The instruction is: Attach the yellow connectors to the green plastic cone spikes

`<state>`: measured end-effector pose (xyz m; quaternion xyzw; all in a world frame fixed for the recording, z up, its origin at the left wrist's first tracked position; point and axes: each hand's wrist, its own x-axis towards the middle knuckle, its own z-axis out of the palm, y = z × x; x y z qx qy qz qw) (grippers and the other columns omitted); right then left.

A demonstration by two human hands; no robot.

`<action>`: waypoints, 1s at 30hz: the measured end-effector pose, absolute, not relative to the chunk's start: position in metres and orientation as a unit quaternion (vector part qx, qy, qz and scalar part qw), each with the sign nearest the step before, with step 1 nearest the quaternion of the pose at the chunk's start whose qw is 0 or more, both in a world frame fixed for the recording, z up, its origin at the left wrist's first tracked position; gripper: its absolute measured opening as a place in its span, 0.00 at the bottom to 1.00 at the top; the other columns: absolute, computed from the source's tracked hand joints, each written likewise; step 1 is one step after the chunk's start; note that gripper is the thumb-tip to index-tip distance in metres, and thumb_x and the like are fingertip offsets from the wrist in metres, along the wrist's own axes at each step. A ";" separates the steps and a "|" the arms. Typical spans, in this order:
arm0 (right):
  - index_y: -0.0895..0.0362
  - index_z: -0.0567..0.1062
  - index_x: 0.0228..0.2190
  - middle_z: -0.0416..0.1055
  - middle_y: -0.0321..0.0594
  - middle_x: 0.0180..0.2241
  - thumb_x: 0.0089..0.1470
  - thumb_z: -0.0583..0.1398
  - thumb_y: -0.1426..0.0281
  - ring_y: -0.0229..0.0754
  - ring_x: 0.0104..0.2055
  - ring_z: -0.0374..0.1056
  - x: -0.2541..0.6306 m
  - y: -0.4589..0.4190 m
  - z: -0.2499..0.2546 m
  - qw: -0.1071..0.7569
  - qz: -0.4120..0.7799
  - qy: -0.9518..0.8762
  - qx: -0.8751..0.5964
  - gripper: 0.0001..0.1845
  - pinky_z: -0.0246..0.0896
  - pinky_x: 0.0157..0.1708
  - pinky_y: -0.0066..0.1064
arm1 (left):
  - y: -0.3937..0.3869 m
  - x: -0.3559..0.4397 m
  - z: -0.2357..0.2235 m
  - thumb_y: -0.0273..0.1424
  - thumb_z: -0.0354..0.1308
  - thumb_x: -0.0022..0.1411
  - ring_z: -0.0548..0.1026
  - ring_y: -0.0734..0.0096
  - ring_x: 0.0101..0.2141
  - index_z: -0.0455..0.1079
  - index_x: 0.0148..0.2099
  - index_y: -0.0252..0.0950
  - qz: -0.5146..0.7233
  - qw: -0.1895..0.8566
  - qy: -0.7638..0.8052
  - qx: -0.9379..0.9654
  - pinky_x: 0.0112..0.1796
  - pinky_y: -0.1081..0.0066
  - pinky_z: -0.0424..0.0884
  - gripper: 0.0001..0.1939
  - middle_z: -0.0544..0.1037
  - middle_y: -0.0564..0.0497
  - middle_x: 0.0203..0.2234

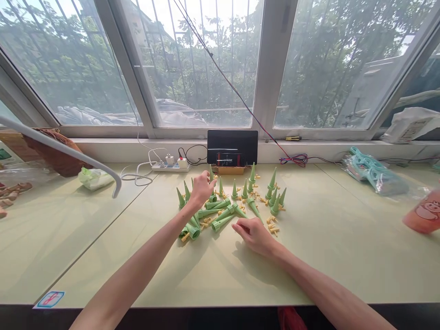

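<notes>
Several green plastic cones (220, 213) with small yellow fittings (272, 226) lie and stand in a cluster at the middle of the pale green table (309, 266). My left hand (202, 189) is raised over the back of the cluster with its fingers pinched on a standing green cone (211, 175). My right hand (254, 234) rests on the table just right of the lying cones, its fingers curled together; what they hold, if anything, is hidden.
A black tablet (232, 146) with a phone (229, 160) on a wooden stand leans at the window sill. A white power strip (171, 166) lies to its left. A pink cup (423, 213) stands at the right edge, teal bagged items (373, 172) behind it.
</notes>
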<state>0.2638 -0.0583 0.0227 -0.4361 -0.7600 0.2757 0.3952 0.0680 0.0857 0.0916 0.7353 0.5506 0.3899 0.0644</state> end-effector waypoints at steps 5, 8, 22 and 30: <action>0.55 0.56 0.21 0.50 0.29 0.19 0.65 0.52 0.64 0.34 0.23 0.45 0.264 -0.058 0.022 0.404 0.280 -0.757 -0.430 0.21 0.43 0.24 0.29 | 0.066 0.059 0.094 0.29 0.56 0.65 0.74 0.66 0.27 0.67 0.47 0.32 0.396 0.020 0.515 0.760 0.34 0.66 0.69 0.09 0.76 0.44 0.36; 0.55 0.54 0.21 0.48 0.28 0.19 0.65 0.53 0.64 0.35 0.23 0.43 0.264 -0.059 0.021 0.404 0.273 -0.756 -0.436 0.22 0.43 0.24 0.29 | 0.046 0.059 0.082 0.29 0.56 0.65 0.71 0.71 0.24 0.69 0.38 0.36 0.351 0.029 0.452 0.819 0.32 0.70 0.68 0.03 0.76 0.50 0.32; 0.56 0.65 0.21 0.53 0.30 0.19 0.66 0.53 0.64 0.35 0.22 0.48 0.274 -0.058 0.022 0.408 0.242 -0.736 -0.482 0.20 0.45 0.24 0.29 | 0.001 0.055 0.048 0.33 0.56 0.67 0.74 0.65 0.32 0.72 0.37 0.37 0.267 -0.033 0.350 0.897 0.31 0.69 0.67 0.07 0.76 0.50 0.29; 0.57 0.70 0.25 0.60 0.31 0.20 0.65 0.55 0.66 0.34 0.22 0.52 0.277 -0.057 0.022 0.409 0.224 -0.731 -0.498 0.16 0.48 0.25 0.28 | -0.012 0.063 0.047 0.35 0.59 0.65 0.72 0.64 0.29 0.70 0.32 0.37 0.168 -0.028 0.362 0.917 0.27 0.70 0.61 0.10 0.73 0.51 0.25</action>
